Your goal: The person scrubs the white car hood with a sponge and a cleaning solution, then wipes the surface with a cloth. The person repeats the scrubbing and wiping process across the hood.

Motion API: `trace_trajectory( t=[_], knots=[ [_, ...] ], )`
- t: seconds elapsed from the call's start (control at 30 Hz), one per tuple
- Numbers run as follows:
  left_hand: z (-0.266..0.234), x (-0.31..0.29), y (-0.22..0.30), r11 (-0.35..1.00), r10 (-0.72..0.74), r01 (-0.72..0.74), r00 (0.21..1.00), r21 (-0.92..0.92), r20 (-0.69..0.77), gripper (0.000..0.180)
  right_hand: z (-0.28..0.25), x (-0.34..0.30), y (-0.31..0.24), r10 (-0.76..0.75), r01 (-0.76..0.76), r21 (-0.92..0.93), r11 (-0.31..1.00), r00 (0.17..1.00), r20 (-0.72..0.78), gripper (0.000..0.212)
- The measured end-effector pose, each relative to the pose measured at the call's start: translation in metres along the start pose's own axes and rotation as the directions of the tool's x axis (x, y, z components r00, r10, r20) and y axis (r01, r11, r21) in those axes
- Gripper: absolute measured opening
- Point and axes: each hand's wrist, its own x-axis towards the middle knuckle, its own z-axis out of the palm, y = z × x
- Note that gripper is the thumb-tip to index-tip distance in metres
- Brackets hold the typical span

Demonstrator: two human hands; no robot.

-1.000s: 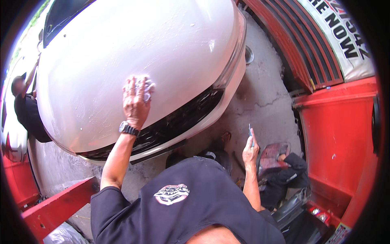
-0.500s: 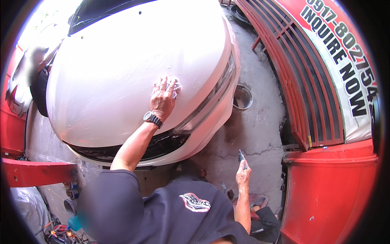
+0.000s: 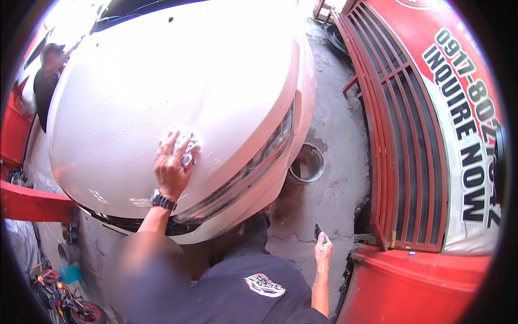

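My left hand (image 3: 172,170), a dark watch at its wrist, lies on the white hood (image 3: 124,129) of a car. Its fingers press a crumpled white cloth (image 3: 189,148) against the paint, near the front edge above the headlight (image 3: 270,143). Wet-looking streaks mark the hood around it. Off to the right, away from the car, my right hand (image 3: 322,249) is closed on a small dark flat tool (image 3: 318,232), held upright over the concrete floor; its exact kind is unclear.
A bucket (image 3: 307,163) stands on the floor beside the bumper. Right of it are a red barred gate (image 3: 386,135) and a red wall (image 3: 410,291). Another person (image 3: 47,81) stands beyond the hood at far left. A red beam (image 3: 38,201) and a motorbike (image 3: 70,302) are at lower left.
My left hand has slid the cloth leftward over the hood. My right hand still grips the dark tool out to the side. The whole view has shifted a little.
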Motion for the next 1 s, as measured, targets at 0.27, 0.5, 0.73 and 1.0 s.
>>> trace_trajectory(
  t=[0.27, 0.5, 0.73, 1.0],
  knots=[
    [0.023, 0.020, 0.065, 0.954, -0.228, 0.223, 0.974, -0.200, -0.004, 0.024, -0.046, 0.124, -0.003, 0.052, -0.044, -0.064, 0.997, 0.990, 0.133, 0.045],
    [0.081, 0.054, 0.211, 0.512, -0.293, 0.382, 0.920, -0.770, 0.262, 0.025, -0.063, 0.244, -0.034, 0.102, -0.316, 0.666, 0.676, 0.935, 0.340, 0.035],
    [0.196, 0.088, 0.310, 0.062, -0.047, 0.792, 0.611, -0.608, 0.791, 0.058, -0.089, 0.363, -0.121, -0.230, -0.454, 0.795, 0.403, 0.790, 0.568, 0.029],
    [0.295, 0.130, 0.385, 0.375, -0.379, 0.616, 0.784, -0.693, 0.492, 0.036, -0.050, 0.503, -0.160, -0.550, 0.461, 0.300, 0.835, 0.694, 0.464, 0.046]
  ],
)
